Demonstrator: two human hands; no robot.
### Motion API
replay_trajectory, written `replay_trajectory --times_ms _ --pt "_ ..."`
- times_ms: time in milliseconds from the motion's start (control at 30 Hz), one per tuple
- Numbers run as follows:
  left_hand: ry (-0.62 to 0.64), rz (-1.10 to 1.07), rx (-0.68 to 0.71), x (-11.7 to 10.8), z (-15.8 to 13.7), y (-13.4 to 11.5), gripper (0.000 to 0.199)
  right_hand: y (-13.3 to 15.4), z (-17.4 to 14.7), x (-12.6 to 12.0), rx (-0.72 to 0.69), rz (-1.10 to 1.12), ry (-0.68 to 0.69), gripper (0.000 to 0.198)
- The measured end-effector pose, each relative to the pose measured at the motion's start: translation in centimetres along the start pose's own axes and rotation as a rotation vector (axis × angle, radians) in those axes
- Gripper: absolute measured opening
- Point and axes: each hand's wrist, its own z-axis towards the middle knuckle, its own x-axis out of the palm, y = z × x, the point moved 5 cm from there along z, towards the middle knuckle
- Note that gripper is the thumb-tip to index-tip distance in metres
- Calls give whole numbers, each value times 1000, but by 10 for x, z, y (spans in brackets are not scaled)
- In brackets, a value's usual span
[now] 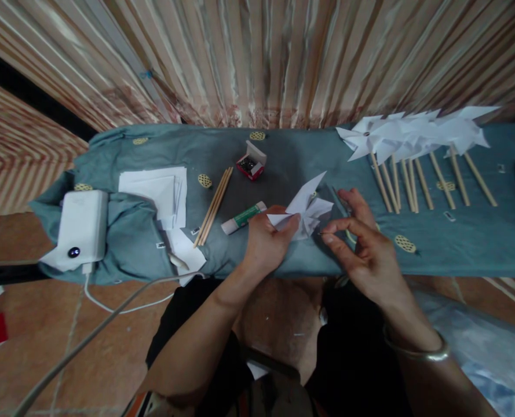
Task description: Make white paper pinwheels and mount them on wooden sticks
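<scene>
My left hand (268, 240) grips a white paper pinwheel (304, 209) near its centre, thumb on top and folded blades sticking up. Just right of it, my right hand (361, 243) pinches a small dark pin (320, 233) between thumb and forefinger, its tip pointing at the paper but apart from it. A glue stick (244, 218) with a green label lies beside my left hand. Behind that, a small open red and white box (251, 161) holds dark metal bits. Something thin and bluish, partly hidden, lies behind my right fingers.
Several finished pinwheels on sticks (413, 136) lie at the back right. Several loose wooden sticks (214, 207) and white paper sheets (153, 185) are to the left. A white power bank (83, 226) with a cable sits at the left end of the cloth-covered table (457, 249).
</scene>
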Motion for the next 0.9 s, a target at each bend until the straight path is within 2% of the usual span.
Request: replay_trajectory --times_ms 200,533,900 --pt "75 4 17 10 -7 -1 28 17 3 -2 3 -7 -7 13" --pt "117 -74 9 17 -8 -3 23 14 5 -2 -4 -29 -3 10" --pt "113 -63 6 16 -8 -4 24 12 7 0 35 8 1 8"
